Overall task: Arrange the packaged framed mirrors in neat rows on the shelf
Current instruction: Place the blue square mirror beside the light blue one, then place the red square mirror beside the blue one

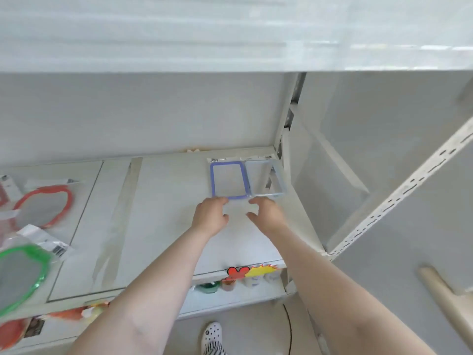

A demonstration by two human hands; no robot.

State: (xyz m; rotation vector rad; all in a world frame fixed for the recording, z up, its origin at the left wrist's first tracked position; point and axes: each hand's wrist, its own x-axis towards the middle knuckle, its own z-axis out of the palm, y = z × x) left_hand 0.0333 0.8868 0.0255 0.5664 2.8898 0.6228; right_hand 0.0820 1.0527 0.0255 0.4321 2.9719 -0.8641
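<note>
On the white shelf point(166, 201), the purple-framed mirror point(229, 179) and grey-framed mirror point(266, 179) lie flat in the back right corner, long axes running away, left hand point(211, 216) and right hand point(265, 212) loose-fingered, gripping nothing, just short of their near edges.

We see a white shelf point(166, 201) that looks like painted metal, smooth with a soft sheen. At 1 o'clock lie two mirrors in clear glossy plastic wrap: the purple-framed mirror point(228, 179) and the pale blue-framed mirror point(266, 178), both frames looking like smooth plastic. At 9 o'clock the orange-framed mirror point(44, 204) and the green-framed mirror point(20, 278) have shiny plastic frames and grey matt-looking glass. At 4 o'clock the slotted upright point(399, 201) seems painted metal, a little rough.
</note>
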